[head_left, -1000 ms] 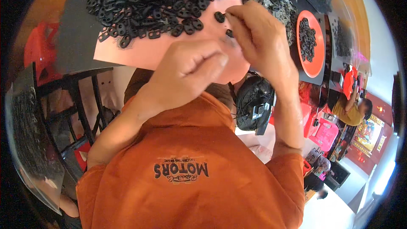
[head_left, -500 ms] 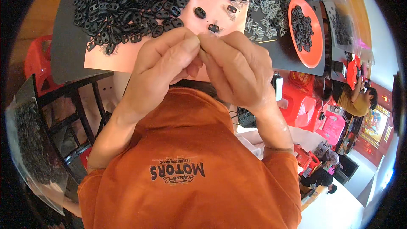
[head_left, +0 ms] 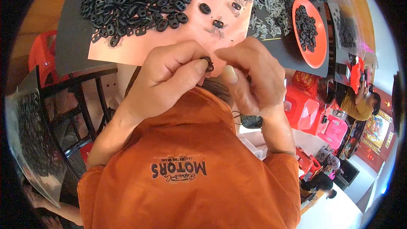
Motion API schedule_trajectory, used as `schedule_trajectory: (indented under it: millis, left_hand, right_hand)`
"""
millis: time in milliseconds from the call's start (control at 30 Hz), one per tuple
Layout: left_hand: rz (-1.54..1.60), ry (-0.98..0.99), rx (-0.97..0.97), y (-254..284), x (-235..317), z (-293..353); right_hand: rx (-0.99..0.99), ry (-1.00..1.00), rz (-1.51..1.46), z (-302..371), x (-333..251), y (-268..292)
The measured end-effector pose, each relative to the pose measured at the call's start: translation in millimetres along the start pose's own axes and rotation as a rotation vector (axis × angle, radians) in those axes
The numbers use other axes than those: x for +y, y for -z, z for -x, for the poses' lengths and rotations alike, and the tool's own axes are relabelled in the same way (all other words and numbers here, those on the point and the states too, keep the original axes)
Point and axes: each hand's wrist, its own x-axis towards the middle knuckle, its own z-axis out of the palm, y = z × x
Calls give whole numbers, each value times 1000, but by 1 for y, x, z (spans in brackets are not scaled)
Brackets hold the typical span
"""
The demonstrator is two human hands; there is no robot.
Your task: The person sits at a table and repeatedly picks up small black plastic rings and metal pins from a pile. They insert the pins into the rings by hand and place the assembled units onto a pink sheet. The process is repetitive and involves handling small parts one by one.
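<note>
My left hand [head_left: 171, 76] pinches a small black two-hole cord lock [head_left: 207, 64] between thumb and index finger, in front of the table edge. Just to its right is my right hand [head_left: 254, 76], with thumb and index finger apart and nothing visible between them; its other fingers curl under, partly hidden. Beyond the hands, a pink sheet [head_left: 123, 56] lies on the table. Single black pieces rest on it: an oval piece [head_left: 204, 8] and a small block-shaped piece [head_left: 218, 23] among thin springs [head_left: 217, 32]. A large heap of black cord lock parts [head_left: 148, 0] covers the sheet's far left.
Right of the sheet, clear-looking small springs [head_left: 271, 8] are piled on the black table [head_left: 72, 46]. An orange-red oval dish [head_left: 313, 61] holds more black pieces. Red stools [head_left: 301, 106] stand to the right, a black metal frame [head_left: 80, 101] to the left. Other people are at far right.
My hands have drawn apart, the right one moving right with its thumb and index finger parting. The black cord lock in my left fingers now shows.
</note>
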Motion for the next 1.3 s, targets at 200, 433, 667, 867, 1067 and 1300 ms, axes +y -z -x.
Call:
schedule_trajectory:
  millis: [200,433,667,867,1067,1300]
  left_hand:
    - [-323,-246,10,2,-11,-3]
    - [-485,-264,113,3,-11,-4]
    - [-403,-265,98,12,-1,-17]
    - [-232,-110,33,14,-6,-27]
    - [-246,-200,36,18,-19,-29]
    - [-297,-145,1,20,-19,-28]
  right_hand:
    - [-166,-156,-28,2,8,-6]
    - [-219,-50,129,-2,8,-10]
    - [-175,-148,373,-39,52,32]
    - [-318,-90,545,-63,89,26]
    - [-338,-90,598,-72,101,24]
    - [-345,-109,643,-68,93,21]
